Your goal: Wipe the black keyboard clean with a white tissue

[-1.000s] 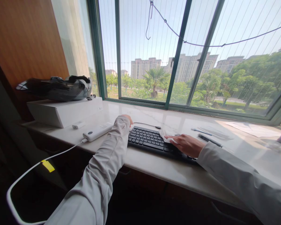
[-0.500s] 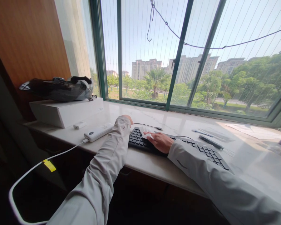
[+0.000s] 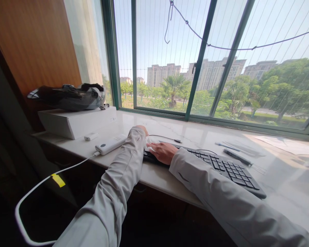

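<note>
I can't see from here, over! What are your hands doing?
Right hand presses a white wipe on the black keyboard's left end. Left hand mostly hidden by its sleeve, at the keyboard's far corner. White power bank sits alongside.

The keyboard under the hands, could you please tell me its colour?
Black, keys and frame alike; the keyboard shows best in the head view.

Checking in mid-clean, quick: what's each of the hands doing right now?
Left hand: mostly hidden behind its sleeve at the keyboard's far left end; grip cannot be told.
Right hand: pressing a white wipe onto the keyboard.
</note>
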A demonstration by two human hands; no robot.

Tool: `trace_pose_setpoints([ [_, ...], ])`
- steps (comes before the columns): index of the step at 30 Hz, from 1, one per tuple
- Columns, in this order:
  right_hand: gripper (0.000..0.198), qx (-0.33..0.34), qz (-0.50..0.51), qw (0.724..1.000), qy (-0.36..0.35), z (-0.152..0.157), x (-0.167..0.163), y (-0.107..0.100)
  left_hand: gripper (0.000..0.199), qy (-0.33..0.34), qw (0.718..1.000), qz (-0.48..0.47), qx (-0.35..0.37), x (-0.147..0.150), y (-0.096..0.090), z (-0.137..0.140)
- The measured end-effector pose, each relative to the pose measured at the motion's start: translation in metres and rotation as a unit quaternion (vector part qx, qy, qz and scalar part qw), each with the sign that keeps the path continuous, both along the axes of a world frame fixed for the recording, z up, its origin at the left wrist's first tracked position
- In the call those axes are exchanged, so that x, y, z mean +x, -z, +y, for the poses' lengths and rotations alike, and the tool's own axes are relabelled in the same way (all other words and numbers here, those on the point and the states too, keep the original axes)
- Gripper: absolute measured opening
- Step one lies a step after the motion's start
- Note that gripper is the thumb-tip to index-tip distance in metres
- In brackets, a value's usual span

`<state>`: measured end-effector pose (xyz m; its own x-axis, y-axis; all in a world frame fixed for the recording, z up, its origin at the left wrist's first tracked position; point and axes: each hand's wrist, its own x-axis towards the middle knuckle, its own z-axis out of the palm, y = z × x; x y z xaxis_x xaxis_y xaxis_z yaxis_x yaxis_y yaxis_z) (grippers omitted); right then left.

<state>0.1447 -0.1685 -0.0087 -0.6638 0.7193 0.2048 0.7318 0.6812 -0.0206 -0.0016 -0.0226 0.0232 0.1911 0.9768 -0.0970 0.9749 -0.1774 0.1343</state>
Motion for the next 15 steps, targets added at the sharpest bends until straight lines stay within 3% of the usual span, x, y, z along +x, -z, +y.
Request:
trace_pose_setpoints([
  [5,0.044,-0.014,0.003,1.0,0.018,-0.017,0.034,-0.007,0.032,-0.036,0.991,0.012,-0.128,0.001,-0.007,-0.01],
  [15,0.045,-0.043,0.007,0.998,0.038,-0.053,0.11,-0.01,0.032,-0.043,0.986,-0.006,-0.164,0.002,-0.01,-0.013],
])
